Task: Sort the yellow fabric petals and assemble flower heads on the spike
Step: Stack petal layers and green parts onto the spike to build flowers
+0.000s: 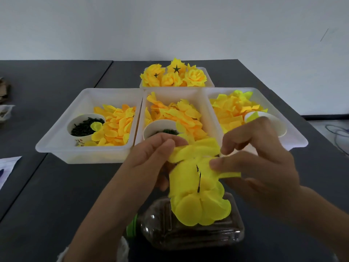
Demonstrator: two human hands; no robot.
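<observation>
spike (198, 183) base hidden under petals (190, 207); middle cup (151, 129) partly behind left hand (149, 159).

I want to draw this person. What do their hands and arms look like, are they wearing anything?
Both hands, left and right, are bare: no gloves, rings or watch show. The forearms are bare too. Something white, maybe a sleeve edge, shows low by the left arm.

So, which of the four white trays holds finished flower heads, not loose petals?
The far tray, behind the middle one: it holds assembled flower heads, two showing green star backs. The other three hold loose petals.
</observation>
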